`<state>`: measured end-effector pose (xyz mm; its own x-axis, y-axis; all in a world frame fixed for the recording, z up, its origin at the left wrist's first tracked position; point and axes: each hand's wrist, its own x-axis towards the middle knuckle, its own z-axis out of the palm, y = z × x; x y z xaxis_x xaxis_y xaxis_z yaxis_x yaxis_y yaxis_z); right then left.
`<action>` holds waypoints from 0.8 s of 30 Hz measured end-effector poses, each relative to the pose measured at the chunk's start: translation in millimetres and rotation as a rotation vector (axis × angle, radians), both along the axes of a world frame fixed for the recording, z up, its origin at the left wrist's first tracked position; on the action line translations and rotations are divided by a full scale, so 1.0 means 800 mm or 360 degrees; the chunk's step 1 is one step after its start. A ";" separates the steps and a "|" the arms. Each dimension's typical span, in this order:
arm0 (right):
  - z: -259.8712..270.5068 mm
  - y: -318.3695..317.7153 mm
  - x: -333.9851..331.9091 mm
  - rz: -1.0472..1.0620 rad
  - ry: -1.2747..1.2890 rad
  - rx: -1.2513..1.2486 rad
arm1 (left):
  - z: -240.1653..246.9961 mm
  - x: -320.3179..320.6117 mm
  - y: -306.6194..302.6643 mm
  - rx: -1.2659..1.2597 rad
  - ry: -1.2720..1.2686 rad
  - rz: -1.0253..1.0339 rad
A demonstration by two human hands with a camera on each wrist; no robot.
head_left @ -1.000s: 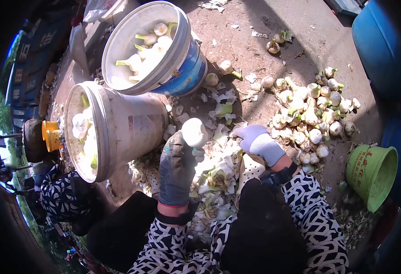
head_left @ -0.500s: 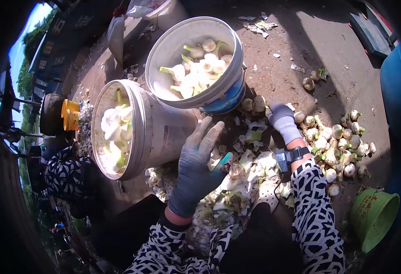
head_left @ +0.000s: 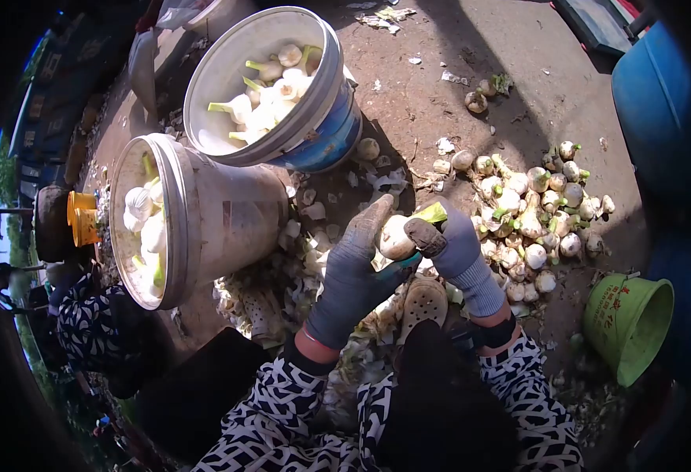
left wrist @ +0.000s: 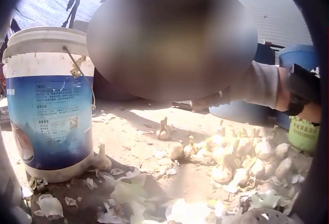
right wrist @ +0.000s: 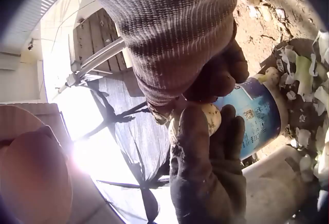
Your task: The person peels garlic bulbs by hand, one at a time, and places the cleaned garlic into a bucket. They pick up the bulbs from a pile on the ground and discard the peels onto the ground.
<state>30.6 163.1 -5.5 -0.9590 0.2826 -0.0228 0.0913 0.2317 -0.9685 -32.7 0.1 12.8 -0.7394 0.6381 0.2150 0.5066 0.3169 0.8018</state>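
1. Grey-gloved, the left hand (head_left: 349, 275) grips a bulb (head_left: 397, 238) of garlic from below and behind, fingers raised on one side and thumb on the other.
2. Against the bulb's stem end comes the right hand (head_left: 457, 244), its fingers curled in close and its dirty thumb pressed near the green stem (head_left: 432, 212).
3. So the bulb sits between both hands, over the gap between the knees, stem pointing towards 2 o'clock.
4. Peelings (head_left: 373, 322) spread beneath, towards 6 o'clock, beside a holed shoe (head_left: 424, 303) at half past 5.
5. Near 3 o'clock, just past the right hand, lies a heap (head_left: 530, 212) of garlic, many bulbs stained with soil.
6. At 9 o'clock I see a white bucket (head_left: 235, 212) with pale bulbs inside; touching or nearly touching it, at 11, is a blue bucket (head_left: 326, 130), holding more with their green stems.
7. Farther out: a green bucket (head_left: 609, 315) at 4, a blue barrel (head_left: 664, 102) at 2, and another person (head_left: 97, 326) at 8, in patterned clothing.
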 end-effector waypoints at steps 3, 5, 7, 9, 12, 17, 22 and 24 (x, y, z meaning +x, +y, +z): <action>0.000 -0.005 0.013 0.0062 0.0126 -0.0241 | 0.007 0.009 -0.009 0.0083 -0.0040 -0.0001; 0.003 -0.003 0.023 0.0112 0.0045 -0.0340 | 0.014 0.007 -0.013 -0.0033 -0.0130 -0.0072; 0.008 0.000 0.035 0.0222 -0.0100 -0.0551 | 0.023 0.003 -0.023 0.0480 -0.1421 -0.0183; 0.026 0.012 0.043 0.0419 -0.0507 -0.1070 | 0.018 0.002 -0.030 0.0437 -0.1725 -0.0245; -0.008 -0.003 0.051 0.0508 -0.0383 -0.1319 | -0.058 0.005 -0.053 0.0017 -0.1045 -0.0321; -0.005 -0.025 0.040 0.0581 -0.0307 -0.1669 | -0.052 -0.025 -0.034 -0.0037 -0.1165 0.0316; -0.040 -0.034 0.033 0.0628 -0.0199 -0.2412 | 0.001 0.039 -0.026 0.0444 -0.0923 0.0199; -0.039 -0.040 0.032 0.0613 -0.0265 -0.2263 | 0.002 0.041 -0.029 0.0565 -0.1362 0.0321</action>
<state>56.3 130.8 -36.4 -0.9266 -0.3352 -0.1704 0.3757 -0.8438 -0.3833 -0.1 -22.9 14.0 -0.8248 0.4828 -0.2944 -0.3357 0.0008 0.9420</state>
